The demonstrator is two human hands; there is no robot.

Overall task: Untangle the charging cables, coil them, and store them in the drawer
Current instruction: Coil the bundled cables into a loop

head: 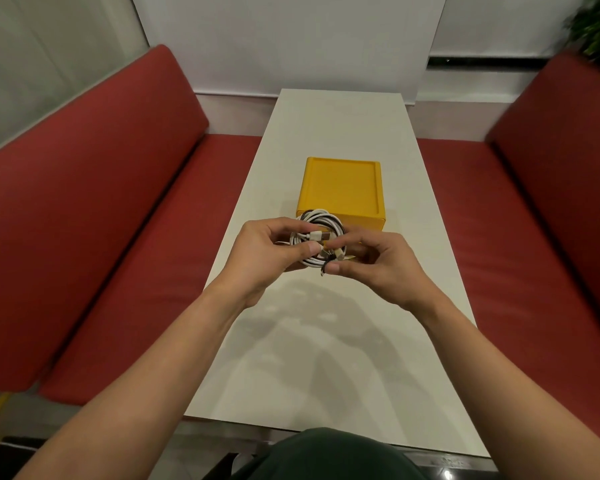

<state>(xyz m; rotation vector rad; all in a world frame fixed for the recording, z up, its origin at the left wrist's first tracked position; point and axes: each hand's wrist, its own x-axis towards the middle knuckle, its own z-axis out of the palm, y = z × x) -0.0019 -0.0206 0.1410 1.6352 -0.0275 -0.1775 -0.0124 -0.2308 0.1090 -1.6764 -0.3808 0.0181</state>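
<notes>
both hands are holding the tangled bundle of white and dark charging cables [317, 225] in the air above the white rectangular tabletop [326, 358], just in front of the yellow plastic drawer box [342, 188]. the left hand [267, 252] is pinching the white loops between thumb and curled fingers. the right hand [378, 265] is pinching the connector ends and a short dark cable end at the near side of the bundle. white and dark strands are overlapping in loose loops.

judgement: the untangling step is in hand, early in the task. no cable is coiled on its own and none is stored. the next move is likely calling for one plug end to be worked free and drawn back through the loops while the other hand is steadying the rest. the drawer is looking closed, its front partly hidden behind the bundle, so it will need opening later.

room: the tabletop is narrow, its long edges running near the hands on both sides, with red cushioned benches [101, 220] beyond. bare tabletop is showing between the hands and the near edge, enough for laying cables out.
</notes>
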